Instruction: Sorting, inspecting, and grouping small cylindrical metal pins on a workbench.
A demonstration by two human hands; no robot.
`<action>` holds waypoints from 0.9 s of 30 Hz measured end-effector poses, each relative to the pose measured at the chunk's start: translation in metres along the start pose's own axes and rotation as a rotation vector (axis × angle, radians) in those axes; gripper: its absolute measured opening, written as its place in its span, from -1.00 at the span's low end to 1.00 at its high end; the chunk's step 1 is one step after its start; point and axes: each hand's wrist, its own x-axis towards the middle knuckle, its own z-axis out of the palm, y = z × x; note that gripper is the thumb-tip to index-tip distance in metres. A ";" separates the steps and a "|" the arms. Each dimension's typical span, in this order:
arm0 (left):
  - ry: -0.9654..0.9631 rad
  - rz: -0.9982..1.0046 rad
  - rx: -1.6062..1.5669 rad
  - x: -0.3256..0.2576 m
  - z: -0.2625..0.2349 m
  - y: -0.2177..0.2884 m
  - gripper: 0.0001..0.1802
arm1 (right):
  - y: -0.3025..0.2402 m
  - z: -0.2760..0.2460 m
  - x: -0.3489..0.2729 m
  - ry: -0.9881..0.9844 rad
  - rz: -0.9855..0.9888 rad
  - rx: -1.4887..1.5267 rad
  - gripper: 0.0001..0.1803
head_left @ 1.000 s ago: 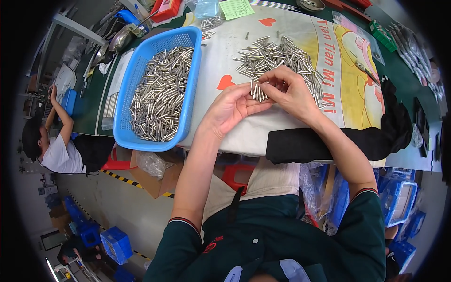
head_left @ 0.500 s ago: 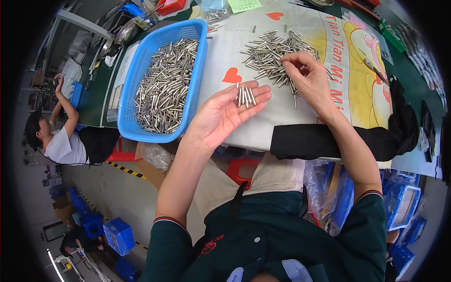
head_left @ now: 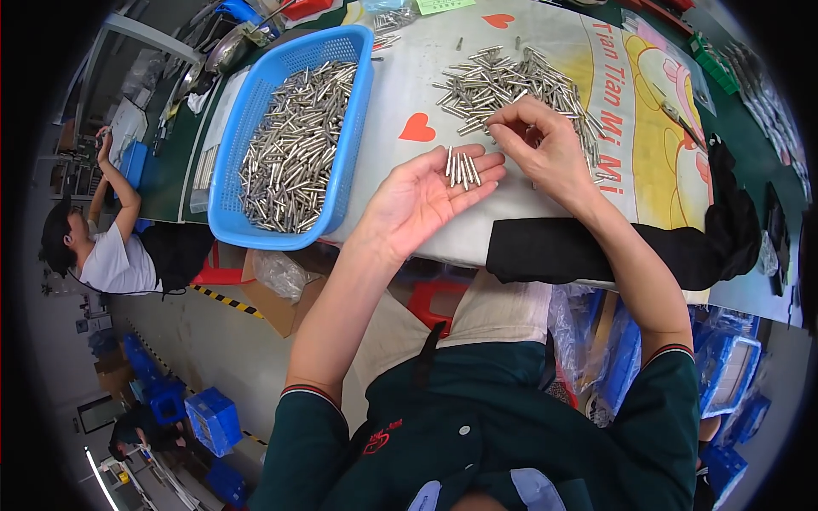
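Observation:
My left hand (head_left: pixel 426 198) is palm up with its fingers stretched out, and several short silvery metal pins (head_left: pixel 463 169) lie side by side across the fingers. Close to its right, my right hand (head_left: pixel 550 153) is closed in a pinch, thumb against forefinger. Whatever that pinch holds, if anything, is too small or hidden to make out. Behind and partly under the right hand spreads a loose pile of similar metal pins (head_left: pixel 494 85) on the printed table cover (head_left: pixel 388 94). A blue perforated basket (head_left: pixel 358 119) full of such pins stands left of my left hand.
A black cloth sleeve (head_left: pixel 554 253) lies along the table's front edge, below my right forearm. A green bin (head_left: pixel 714 64) stands at the far right. A co-worker (head_left: pixel 119 255) sits at the left, and a red stool (head_left: pixel 434 302) shows under the table.
My left hand, with the pins in it, has moved slightly right. The right hand has shifted a little left, away from the pile, so the two hands are closer together.

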 end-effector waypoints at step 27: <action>-0.081 -0.081 -0.111 -0.001 0.007 -0.003 -0.48 | -0.004 0.003 -0.003 -0.204 -0.007 -0.070 -0.71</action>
